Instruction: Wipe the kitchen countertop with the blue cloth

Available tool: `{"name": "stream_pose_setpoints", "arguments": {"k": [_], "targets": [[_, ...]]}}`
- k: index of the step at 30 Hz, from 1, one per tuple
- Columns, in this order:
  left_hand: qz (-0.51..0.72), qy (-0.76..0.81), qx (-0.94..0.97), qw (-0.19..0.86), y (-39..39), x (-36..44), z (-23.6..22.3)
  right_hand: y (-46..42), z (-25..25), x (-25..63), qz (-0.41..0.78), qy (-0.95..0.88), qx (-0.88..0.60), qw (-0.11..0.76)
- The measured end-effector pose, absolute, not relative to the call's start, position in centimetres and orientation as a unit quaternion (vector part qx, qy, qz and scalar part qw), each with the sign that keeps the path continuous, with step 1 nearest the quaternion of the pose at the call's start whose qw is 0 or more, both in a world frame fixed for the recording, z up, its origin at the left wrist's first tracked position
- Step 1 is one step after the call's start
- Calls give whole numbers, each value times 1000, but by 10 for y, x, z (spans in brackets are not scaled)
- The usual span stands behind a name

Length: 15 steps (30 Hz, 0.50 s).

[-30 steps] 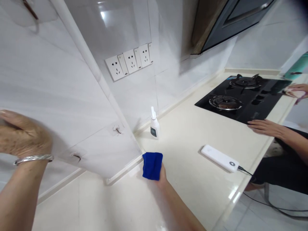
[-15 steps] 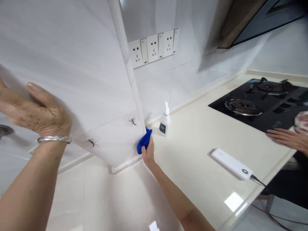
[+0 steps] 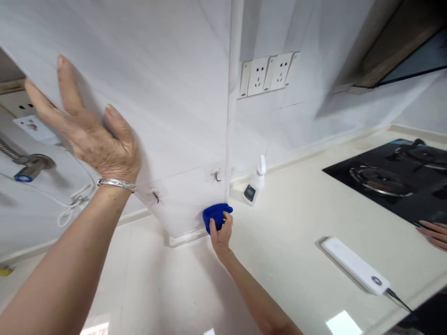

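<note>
Low on the white tiled wall end (image 3: pixel 174 116), my right hand (image 3: pixel 221 233) presses a blue cloth (image 3: pixel 214 215) against the tile, just above the skirting ledge. Its fingers are closed on the cloth. My left hand (image 3: pixel 94 130), with a silver bracelet (image 3: pixel 117 184) at the wrist, rests spread on the same wall higher up, its fingertips at the left edge. Two hook-like bits, a left one (image 3: pixel 153 195) and a right one (image 3: pixel 216 176), stick out of the tile between my hands.
On the cream countertop (image 3: pixel 279 232) stand a white spray bottle (image 3: pixel 254 184) and a white corded device (image 3: pixel 354 265). A black gas hob (image 3: pixel 387 177) lies at right, another person's hand (image 3: pixel 435 232) beside it. Wall sockets (image 3: pixel 268 74) are above; a metal valve (image 3: pixel 31 166) is left.
The view has shifted left. My right hand and the cloth have moved left from the wall's corner onto its face. My left hand lies flat higher on the wall, fingers spread.
</note>
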<state>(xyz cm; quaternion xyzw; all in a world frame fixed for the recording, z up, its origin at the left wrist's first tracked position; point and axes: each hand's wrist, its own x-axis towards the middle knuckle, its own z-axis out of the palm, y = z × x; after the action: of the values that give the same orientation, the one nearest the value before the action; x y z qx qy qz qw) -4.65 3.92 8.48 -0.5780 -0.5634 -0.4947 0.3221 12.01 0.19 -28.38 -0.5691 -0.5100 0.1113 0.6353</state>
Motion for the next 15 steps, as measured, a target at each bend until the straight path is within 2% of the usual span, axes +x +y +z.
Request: {"name": "stream_pose_setpoints", "arguments": {"k": [3,8,10,15], "targets": [[-491,-526,-543,433,37,-44,84,1,-258,87,47,-571,-481,663],[-454,-553,-540,443,37,-41,85,0,-241,45,-36,-638,-387,665],[-450,-564,-548,425,36,-41,86,-2,-254,34,-84,-693,-351,625],[-464,-565,-544,412,36,-40,85,-12,-302,24,-148,-855,-244,433]]}}
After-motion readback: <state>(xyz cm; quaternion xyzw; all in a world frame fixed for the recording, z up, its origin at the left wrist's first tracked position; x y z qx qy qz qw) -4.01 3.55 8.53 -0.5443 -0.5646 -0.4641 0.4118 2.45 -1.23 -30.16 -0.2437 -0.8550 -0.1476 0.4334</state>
